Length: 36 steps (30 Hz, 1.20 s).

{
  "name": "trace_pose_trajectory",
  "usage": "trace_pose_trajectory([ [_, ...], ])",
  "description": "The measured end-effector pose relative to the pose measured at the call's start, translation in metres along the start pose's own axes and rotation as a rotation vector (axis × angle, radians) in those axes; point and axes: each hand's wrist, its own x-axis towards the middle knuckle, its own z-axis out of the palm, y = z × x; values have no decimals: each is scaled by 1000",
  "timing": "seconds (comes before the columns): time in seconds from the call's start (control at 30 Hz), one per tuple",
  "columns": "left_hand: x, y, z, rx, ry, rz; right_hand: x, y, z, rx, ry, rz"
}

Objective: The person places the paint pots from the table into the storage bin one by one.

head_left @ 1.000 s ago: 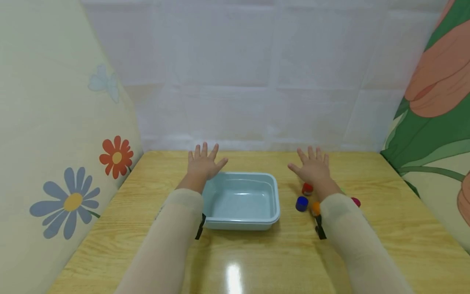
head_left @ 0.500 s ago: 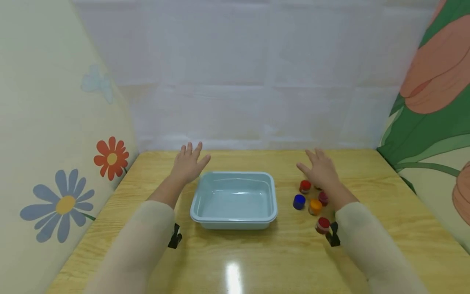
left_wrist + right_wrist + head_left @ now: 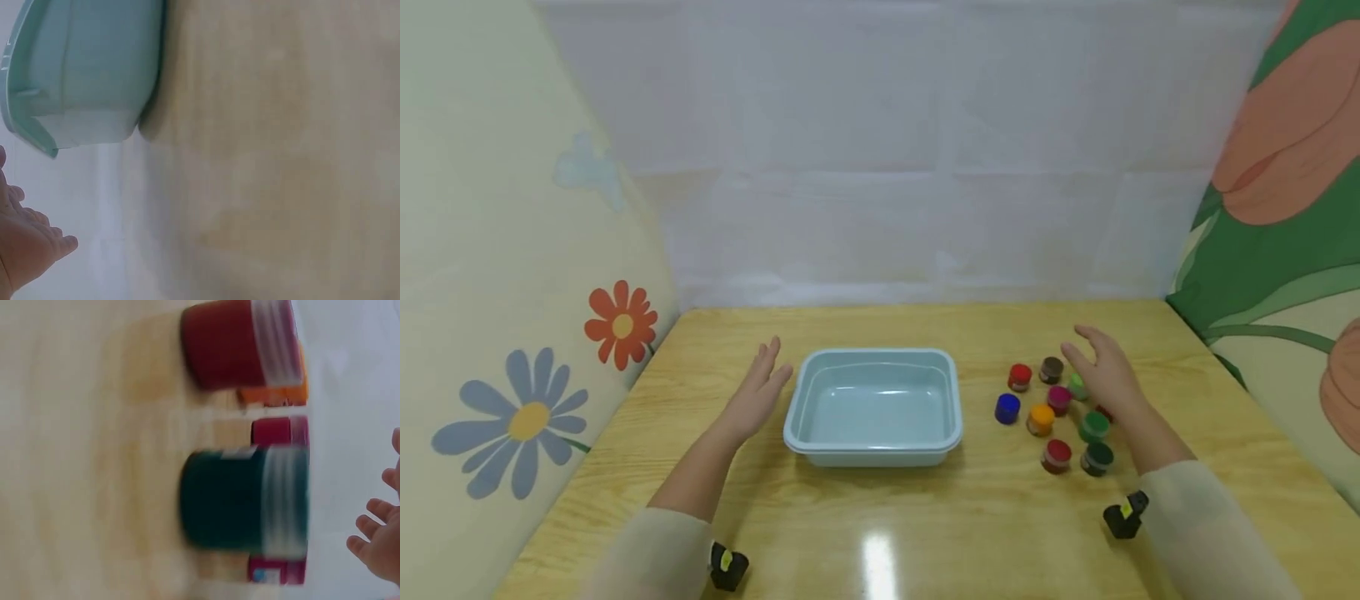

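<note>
Left of the pale blue plastic basin (image 3: 872, 454), my left hand (image 3: 752, 398) hovers with its fingers straight, holding nothing; the left wrist view also shows it beside the basin's end wall (image 3: 94, 69). My right hand (image 3: 1108, 375) is held with loosely bent fingers over the right side of a group of small paint jars, and grips nothing. Among them are a blue jar (image 3: 1007, 408), an orange jar (image 3: 1041, 420), a dark red jar (image 3: 1056, 456) and a dark green jar (image 3: 237, 500). One reddish jar (image 3: 1103, 413) is partly hidden by my right hand.
The basin stands mid-table with nothing inside. Wooden tabletop (image 3: 970, 533) stretches in front of it and the jars. A white cloth (image 3: 880, 167) hangs behind the table, and flower-patterned cloth (image 3: 490, 250) lines the sides.
Both hands have drawn back and apart from their raised, spread pose, the left moving left and the right moving right. More jars are uncovered. Basin and jars stay put.
</note>
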Motion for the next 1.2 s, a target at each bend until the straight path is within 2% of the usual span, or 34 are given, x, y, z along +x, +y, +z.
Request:
trace_pose_trajectory([
  [0.23, -20, -5, 10, -96, -10, -55, -17, 19, -4, 50, 6, 43],
  [0.4, -26, -6, 18, -161, -27, -74, -25, 33, -7, 82, 14, 92],
  [0.67, -37, -10, 34, -285, -58, -45, -33, 57, -7, 198, 1, 157],
  [0.8, -42, -12, 41, -346, -52, 9, -37, 65, -7, 290, -36, 207],
  [0.87, -43, -12, 44, -361, -44, 20, -39, 68, -6, 354, -53, 236],
  [0.93, -44, -12, 47, -365, -41, 25, -40, 71, -6, 375, -63, 251],
  [1.03, -46, -13, 49, -393, -39, 21, -41, 73, -6, 357, -78, 235],
  [1.2, -47, -17, 52, -446, -27, 17, -41, 74, -9, 236, -115, 189],
])
